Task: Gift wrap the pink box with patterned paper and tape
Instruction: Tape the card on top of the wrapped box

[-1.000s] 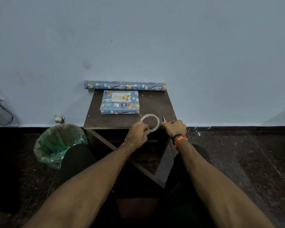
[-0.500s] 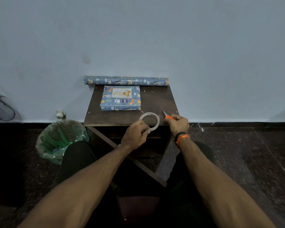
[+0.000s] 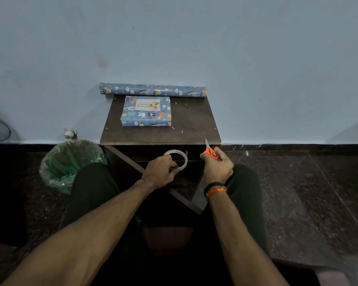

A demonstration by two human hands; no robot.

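Left hand (image 3: pixel 160 172) grips tape roll (image 3: pixel 177 159), right hand (image 3: pixel 217 165) clenched round orange scissors (image 3: pixel 210 151), both held just off table's (image 3: pixel 159 136) front edge. Wrapped box (image 3: pixel 146 111) sits near back-left corner. Risk: tape end sticks back, blades nick fingers

I see a plain pale blue-grey painted wall (image 3: pixel 194 42) filling the upper half of my view, with a faint dark smudge on it. A black skirting band (image 3: pixel 298 147) runs along its base. Below lies a dark speckled stone floor (image 3: pixel 310 193) with thin pale joint lines. A small dark brown wooden table (image 3: pixel 194 124) stands against the wall. Left of it sits a round bin lined with a green plastic bag (image 3: pixel 70 164). The light is dim and even.
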